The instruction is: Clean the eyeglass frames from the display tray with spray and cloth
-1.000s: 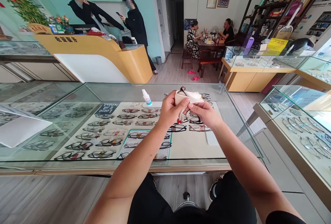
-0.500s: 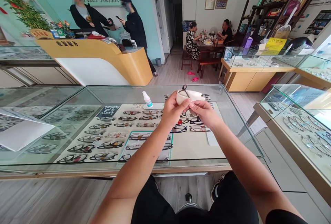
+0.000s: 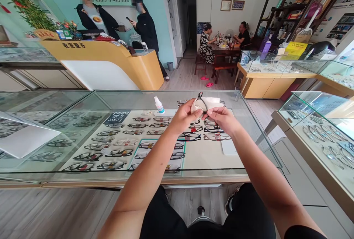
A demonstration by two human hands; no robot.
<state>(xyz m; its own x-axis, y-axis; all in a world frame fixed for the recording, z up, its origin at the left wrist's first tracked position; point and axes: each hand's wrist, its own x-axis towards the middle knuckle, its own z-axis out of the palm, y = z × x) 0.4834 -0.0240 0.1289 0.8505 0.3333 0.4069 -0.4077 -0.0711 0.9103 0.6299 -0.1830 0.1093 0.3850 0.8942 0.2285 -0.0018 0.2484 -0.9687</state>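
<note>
Above the glass display case (image 3: 210, 158), my two hands are close together around a pair of dark-framed glasses (image 3: 200, 96) and a whitish cloth (image 3: 214, 101). My left hand (image 3: 186, 116) is closed, pinching the cloth against a lens with the thumb in front. The fingers of my right hand (image 3: 223, 118) are also closed, gripping the frame near its middle, with the cloth behind them. Part of the frame is hidden by the fingers and cloth. Left of my hands, a small white spray bottle (image 3: 159, 105) stands upright on the glass top.
Several rows of glasses (image 3: 118, 153) lie inside the case below. A white panel-like object (image 3: 30, 136) is at the left. Another glass case (image 3: 318, 128) stands at the right. Two people (image 3: 148, 29) are at the yellow counter (image 3: 146, 66), and two more sit at a far table.
The glasses have turned slightly in my hands, and a lens with cloth around it shows more clearly. The person behind the counter has shifted posture. The view has moved slightly.
</note>
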